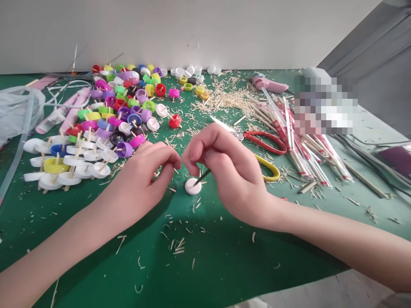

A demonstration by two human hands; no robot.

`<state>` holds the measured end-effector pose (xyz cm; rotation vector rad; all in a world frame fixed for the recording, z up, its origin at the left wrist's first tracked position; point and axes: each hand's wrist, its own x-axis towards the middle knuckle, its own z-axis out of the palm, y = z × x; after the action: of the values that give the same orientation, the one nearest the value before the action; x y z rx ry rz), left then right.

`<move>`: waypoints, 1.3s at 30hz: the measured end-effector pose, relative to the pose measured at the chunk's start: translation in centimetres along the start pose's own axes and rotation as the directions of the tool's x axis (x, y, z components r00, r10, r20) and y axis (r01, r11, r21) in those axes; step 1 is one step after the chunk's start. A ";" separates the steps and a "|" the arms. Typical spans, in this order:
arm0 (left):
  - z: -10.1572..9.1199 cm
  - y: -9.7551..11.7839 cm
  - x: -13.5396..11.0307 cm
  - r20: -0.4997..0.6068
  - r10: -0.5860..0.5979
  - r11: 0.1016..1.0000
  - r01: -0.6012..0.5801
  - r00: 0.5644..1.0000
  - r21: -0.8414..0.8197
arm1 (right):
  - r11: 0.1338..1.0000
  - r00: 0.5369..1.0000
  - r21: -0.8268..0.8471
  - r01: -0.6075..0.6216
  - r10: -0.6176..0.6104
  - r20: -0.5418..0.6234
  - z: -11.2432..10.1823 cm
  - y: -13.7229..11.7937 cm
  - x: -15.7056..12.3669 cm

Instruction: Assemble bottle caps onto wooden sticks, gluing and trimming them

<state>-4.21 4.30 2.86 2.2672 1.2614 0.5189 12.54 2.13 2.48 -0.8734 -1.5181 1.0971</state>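
A white bottle cap [192, 186] lies on the green mat [199, 256] between my two hands. My right hand [224, 167] is closed around a thin dark pointed tool [202, 176], whose tip rests on the cap's top. My left hand [150, 171] is just to the cap's left, its fingers curled and pinched together near the right hand's fingertips. Whether the left hand holds anything is hidden.
A heap of coloured and white caps on wooden sticks [105, 124] fills the left back. Red-handled scissors [260, 139], a yellow-handled tool [269, 169], wrapped chopsticks [298, 141], a pink tool [269, 83] and wood shavings [224, 98] lie right. A plastic bag [16, 111] sits far left.
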 end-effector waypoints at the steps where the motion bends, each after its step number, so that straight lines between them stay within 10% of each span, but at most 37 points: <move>1: 0.1 0.0 0.0 0.004 0.008 1.000 -0.008 1.000 -0.001 | 1.000 1.000 0.008 -0.020 0.020 -0.006 0.0 -0.1 0.0; 24: 0.8 1.7 0.5 0.084 0.076 0.994 -0.069 0.994 -0.085 | 0.977 0.998 -0.210 0.040 -0.049 -0.040 -1.3 -1.2 1.4; 30: 0.4 1.4 0.6 0.023 0.000 0.989 0.003 1.000 -0.145 | 0.835 0.994 -0.550 0.011 0.052 0.098 -4.3 -2.0 2.9; 39: 0.0 0.9 0.8 -0.019 -0.089 0.980 0.084 0.996 -0.178 | 0.667 0.727 -0.745 -0.011 0.516 0.452 -6.5 -1.9 3.1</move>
<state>-3.20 4.55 3.48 2.0553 1.2678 0.6065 18.27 5.74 5.67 -1.3887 -2.5606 1.0902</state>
